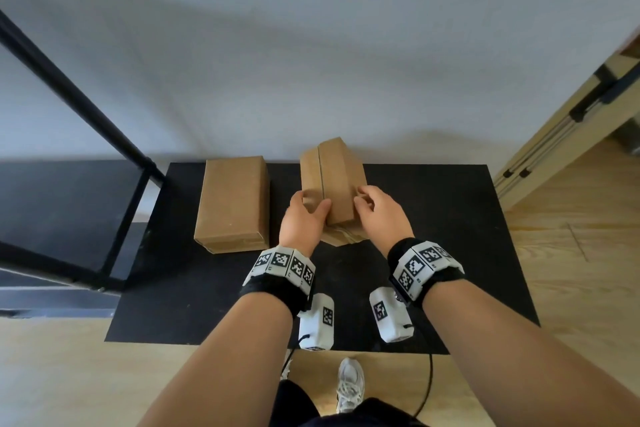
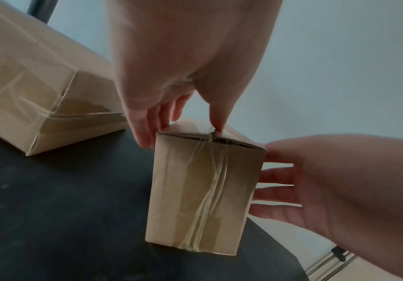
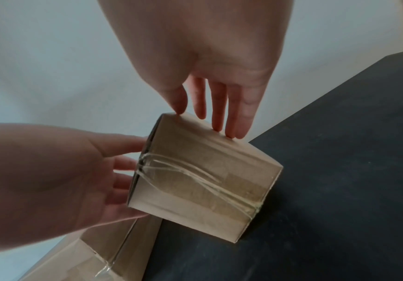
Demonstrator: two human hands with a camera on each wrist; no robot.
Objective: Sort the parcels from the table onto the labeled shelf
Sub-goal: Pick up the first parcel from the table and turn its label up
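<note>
Two brown cardboard parcels lie on the black table (image 1: 433,236), which stands against a pale grey wall (image 1: 311,62). The taller taped brown cardboard parcel (image 1: 332,184) stands near the middle of the table's far half, its top seam running away from the person. The left hand (image 1: 303,222) grips its near left corner, thumb across the top and fingers (image 2: 145,131) down the left side. The right hand (image 1: 379,208) touches the right top edge with loosely bent fingers (image 3: 229,114); whether it actually holds the parcel I cannot tell (the wrist views show fingertips resting along the edge, not wrapped round it). The parcel's taped end face (image 2: 203,192) is turned toward the person.

The flatter brown cardboard parcel (image 1: 233,204) lies just beside it on the left, apart from it. A black metal shelf frame (image 1: 131,218) stands at the table's left end. Both wrists wear black bands with white marker blocks (image 1: 284,267).
</note>
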